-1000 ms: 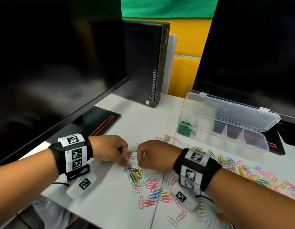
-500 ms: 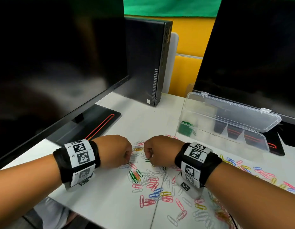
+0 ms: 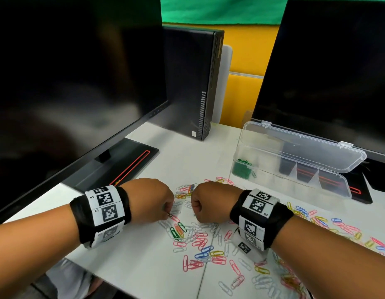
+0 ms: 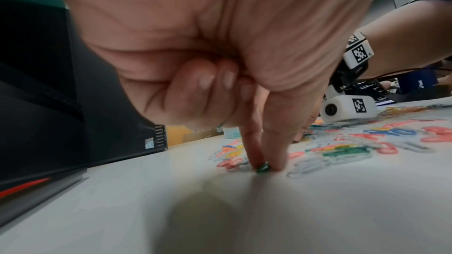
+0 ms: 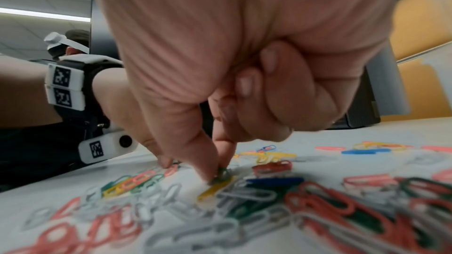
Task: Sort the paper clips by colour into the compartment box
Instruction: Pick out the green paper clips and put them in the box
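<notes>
Coloured paper clips lie scattered over the white table. The clear compartment box stands open at the back right, with green clips in its leftmost compartment. My left hand pinches a green clip between thumb and forefinger against the table, its other fingers curled. My right hand pinches another green clip at the table surface, above a yellow clip. Both hands are close together over the pile.
A dark monitor with its black base stands at the left, a black computer case behind it. A second monitor rises behind the box. More clips spread to the right, near the table's front edge.
Both hands have drawn back from the pile and turned knuckles up into fists. Each now pinches a green clip at the table.
</notes>
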A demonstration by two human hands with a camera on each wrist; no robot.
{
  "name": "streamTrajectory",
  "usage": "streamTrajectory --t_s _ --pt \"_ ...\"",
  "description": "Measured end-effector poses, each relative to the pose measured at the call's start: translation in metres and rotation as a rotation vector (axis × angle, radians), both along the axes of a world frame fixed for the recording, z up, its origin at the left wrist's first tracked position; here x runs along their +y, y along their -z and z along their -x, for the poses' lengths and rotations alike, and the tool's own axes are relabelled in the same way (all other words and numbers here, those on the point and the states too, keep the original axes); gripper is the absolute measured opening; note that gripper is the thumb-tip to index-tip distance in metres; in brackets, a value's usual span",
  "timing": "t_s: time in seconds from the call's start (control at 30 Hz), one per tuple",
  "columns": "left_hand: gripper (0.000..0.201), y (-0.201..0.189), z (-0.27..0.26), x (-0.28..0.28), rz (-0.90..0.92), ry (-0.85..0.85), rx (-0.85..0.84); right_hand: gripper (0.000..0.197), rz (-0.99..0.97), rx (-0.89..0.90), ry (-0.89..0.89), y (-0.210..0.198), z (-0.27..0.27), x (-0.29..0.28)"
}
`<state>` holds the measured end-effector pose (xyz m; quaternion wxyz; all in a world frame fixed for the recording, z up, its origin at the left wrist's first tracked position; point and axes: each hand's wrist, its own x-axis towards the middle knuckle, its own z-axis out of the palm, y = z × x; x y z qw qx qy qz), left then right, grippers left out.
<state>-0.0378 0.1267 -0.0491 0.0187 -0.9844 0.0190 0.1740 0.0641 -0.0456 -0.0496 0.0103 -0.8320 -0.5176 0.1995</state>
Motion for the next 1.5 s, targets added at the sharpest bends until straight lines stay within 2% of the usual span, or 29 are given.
streamTrajectory --t_s 0.1,0.13,0.23,0.27,0.3,0.37,0.47,0.53,0.6,0.7,0.83,0.9,0.97,1.03,1.07,1.13,1.17,1.23,1.3,1.37,1.4,1.5 --pt "0.02 0.0 -0.001 -0.004 -0.03 0.02 -0.004 0.018 -0.046 0.157 0.074 -0.007 -0.002 0.0" --pt "0.019 0.0 -0.002 -0.003 -0.026 0.013 0.003 0.016 -0.091 0.278 0.137 -0.01 -0.003 0.0" --pt "0.013 0.001 -0.004 0.001 -0.002 -0.028 0.023 0.017 -0.271 0.915 0.459 -0.016 -0.002 -0.002" --pt "0.012 0.001 -0.005 0.002 0.001 -0.037 0.021 0.019 -0.308 1.019 0.502 -0.016 -0.003 -0.003" --pt "0.013 0.002 -0.005 0.004 0.004 -0.038 0.014 0.022 -0.314 1.018 0.495 -0.015 -0.003 -0.004" --pt "0.015 0.003 -0.006 0.008 0.006 -0.026 0.002 0.023 -0.256 0.839 0.41 -0.016 -0.003 -0.003" --pt "0.016 0.001 -0.006 0.01 0.036 -0.023 0.003 0.015 -0.063 0.388 0.118 -0.013 0.002 0.004" --pt "0.019 -0.001 -0.005 0.008 0.021 -0.028 0.015 0.026 0.011 0.259 0.051 -0.005 0.009 0.007" --pt "0.019 -0.001 -0.004 0.003 0.001 -0.016 0.015 0.028 0.053 0.12 0.005 0.0 0.016 0.009" --pt "0.016 0.001 -0.003 -0.003 -0.066 0.027 0.017 0.017 0.061 0.021 -0.044 0.002 0.014 0.008" --pt "0.018 0.003 -0.002 -0.011 -0.166 0.05 0.049 0.017 0.058 -0.056 -0.069 0.001 0.01 0.008" --pt "0.018 0.0 -0.005 -0.014 -0.153 0.028 0.041 0.016 0.033 -0.069 -0.074 0.003 0.014 0.008" --pt "0.022 -0.004 -0.011 -0.009 -0.034 -0.064 0.048 0.015 0.007 -0.08 -0.086 0.006 0.018 0.008" --pt "0.029 -0.007 -0.018 0.001 0.223 -0.206 0.059 0.016 -0.007 -0.108 -0.113 0.01 0.018 0.008" --pt "0.031 -0.007 -0.02 0.007 0.441 -0.304 0.051 0.017 -0.018 -0.113 -0.114 0.012 0.017 0.007" --pt "0.039 -0.005 -0.019 0.013 1.03 -0.651 0.051 0.018 -0.032 -0.093 -0.09 0.013 0.016 0.007" --pt "0.042 -0.004 -0.018 0.017 1.25 -0.758 0.072 0.019 -0.03 -0.08 -0.08 0.012 0.016 0.006" --pt "0.037 -0.003 -0.016 0.023 1.489 -0.785 0.1 0.02 -0.001 -0.061 -0.086 0.011 0.018 0.006" --pt "0.022 -0.003 -0.014 0.026 1.592 -0.749 0.131 0.02 0.026 -0.015 -0.072 0.008 0.018 0.006" --pt "0.019 -0.002 -0.011 0.028 1.53 -0.647 0.165 0.021 0.007 0.112 -0.017 0.002 0.015 0.005" --pt "0.015 -0.001 -0.009 0.027 1.378 -0.55 0.172 0.021 -0.016 0.187 0.017 -0.002 0.013 0.005" --pt "0.008 0.0 -0.004 0.015 0.677 -0.196 0.128 0.017 -0.067 0.352 0.121 -0.009 0.007 -0.001"
